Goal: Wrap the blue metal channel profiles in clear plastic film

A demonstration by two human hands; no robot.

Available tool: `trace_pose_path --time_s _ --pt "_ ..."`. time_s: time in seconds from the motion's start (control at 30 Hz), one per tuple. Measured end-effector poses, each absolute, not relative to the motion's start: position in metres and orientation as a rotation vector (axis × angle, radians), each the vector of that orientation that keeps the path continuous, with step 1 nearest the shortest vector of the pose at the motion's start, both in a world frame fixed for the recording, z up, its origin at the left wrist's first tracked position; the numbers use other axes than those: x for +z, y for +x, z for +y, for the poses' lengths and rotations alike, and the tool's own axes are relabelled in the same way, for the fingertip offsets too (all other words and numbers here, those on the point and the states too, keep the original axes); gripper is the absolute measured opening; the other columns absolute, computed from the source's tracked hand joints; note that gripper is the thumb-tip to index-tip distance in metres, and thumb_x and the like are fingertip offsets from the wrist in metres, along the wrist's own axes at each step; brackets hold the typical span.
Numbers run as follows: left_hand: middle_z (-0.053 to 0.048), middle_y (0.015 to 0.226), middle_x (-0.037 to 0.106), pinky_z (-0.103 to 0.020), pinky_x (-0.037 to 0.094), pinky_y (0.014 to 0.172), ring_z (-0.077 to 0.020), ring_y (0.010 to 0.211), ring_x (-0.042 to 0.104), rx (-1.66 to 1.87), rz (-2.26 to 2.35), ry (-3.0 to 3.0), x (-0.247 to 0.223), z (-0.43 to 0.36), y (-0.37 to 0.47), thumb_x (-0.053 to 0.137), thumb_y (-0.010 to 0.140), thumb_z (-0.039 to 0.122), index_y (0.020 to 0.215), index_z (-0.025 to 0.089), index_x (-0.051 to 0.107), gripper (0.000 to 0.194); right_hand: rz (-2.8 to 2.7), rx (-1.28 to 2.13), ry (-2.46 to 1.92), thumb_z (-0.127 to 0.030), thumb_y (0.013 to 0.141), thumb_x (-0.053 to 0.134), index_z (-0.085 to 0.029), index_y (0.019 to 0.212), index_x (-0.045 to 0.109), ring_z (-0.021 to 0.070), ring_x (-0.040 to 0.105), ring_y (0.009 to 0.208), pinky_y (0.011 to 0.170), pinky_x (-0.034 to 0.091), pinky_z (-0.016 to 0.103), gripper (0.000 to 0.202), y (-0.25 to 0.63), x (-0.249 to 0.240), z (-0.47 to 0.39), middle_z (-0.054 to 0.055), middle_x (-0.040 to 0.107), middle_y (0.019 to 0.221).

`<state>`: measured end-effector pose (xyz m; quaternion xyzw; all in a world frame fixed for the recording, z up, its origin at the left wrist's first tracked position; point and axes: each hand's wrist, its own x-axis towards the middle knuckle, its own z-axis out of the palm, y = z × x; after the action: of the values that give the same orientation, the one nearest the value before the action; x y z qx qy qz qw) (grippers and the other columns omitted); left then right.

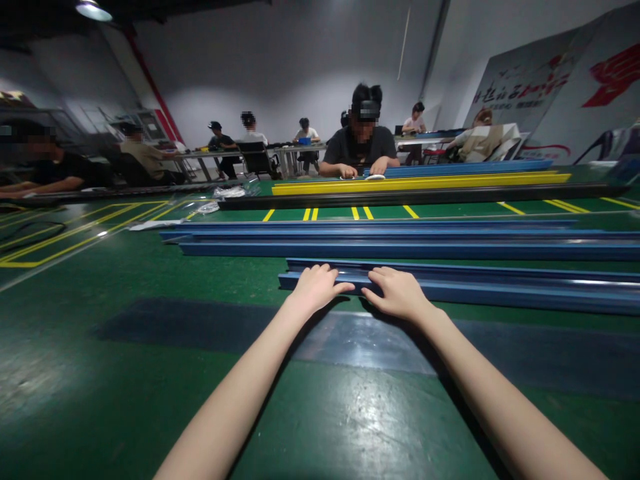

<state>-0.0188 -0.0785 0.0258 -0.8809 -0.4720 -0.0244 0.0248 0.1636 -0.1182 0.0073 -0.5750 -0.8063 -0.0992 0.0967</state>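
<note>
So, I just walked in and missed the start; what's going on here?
The person's left hand and right hand are both on the nearest blue channel, near its left end. Nearer the person, a clear strip lies flat on the green table. More blue channels lie farther off; a co-worker is across the table.

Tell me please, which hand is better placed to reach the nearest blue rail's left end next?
Probably the left hand: it is at the nearest blue rail, close to that end. The right hand is farther along, with the left hand in between.
</note>
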Motion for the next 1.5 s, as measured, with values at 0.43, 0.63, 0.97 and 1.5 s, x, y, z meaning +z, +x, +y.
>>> trace_pose_path --time_s 0.43,0.63,0.97,1.5 --pt "-0.008 0.101 0.062 -0.03 0.041 0.077 -0.0227 0.094 0.058 -0.078 -1.421 -2.726 0.025 -0.081 -0.012 0.041 0.084 0.053 0.093 0.018 0.058 0.04 -2.375 0.022 -1.858 -0.035 0.078 0.046 -0.021 0.093 0.061 0.0218 0.06 0.089 0.065 0.038 0.027 0.025 0.226 0.019 -0.125 0.007 0.066 0.1" --pt "-0.006 0.1 0.06 -0.029 0.041 0.078 -0.0213 0.095 0.057 -0.165 -1.299 -2.765 0.024 -0.09 0.012 0.05 0.08 0.049 0.094 0.019 0.058 0.035 -2.373 -0.015 -1.892 -0.039 0.079 0.046 -0.022 0.08 0.06 0.0189 0.06 0.076 0.059 0.036 0.025 0.022 0.253 0.025 -0.134 0.005 0.067 0.086" --pt "-0.006 0.093 0.063 -0.03 0.042 0.073 -0.0219 0.09 0.059 -0.21 -1.168 -2.86 0.03 -0.09 0.063 0.054 0.08 0.042 0.086 0.019 0.061 0.025 -2.319 -0.101 -1.754 -0.045 0.081 0.044 -0.02 0.068 0.051 0.0148 0.053 0.066 0.058 0.033 0.024 0.03 0.268 0.015 -0.136 0.004 0.059 0.074" --pt "-0.006 0.088 0.064 -0.033 0.038 0.075 -0.0213 0.086 0.06 -0.261 -1.151 -2.759 0.023 -0.084 0.029 0.049 0.082 0.043 0.079 0.018 0.061 0.027 -2.417 -0.317 -1.772 -0.037 0.083 0.048 -0.02 0.077 0.055 0.016 0.054 0.076 0.062 0.035 0.024 0.02 0.245 0.017 -0.137 0.005 0.059 0.081"
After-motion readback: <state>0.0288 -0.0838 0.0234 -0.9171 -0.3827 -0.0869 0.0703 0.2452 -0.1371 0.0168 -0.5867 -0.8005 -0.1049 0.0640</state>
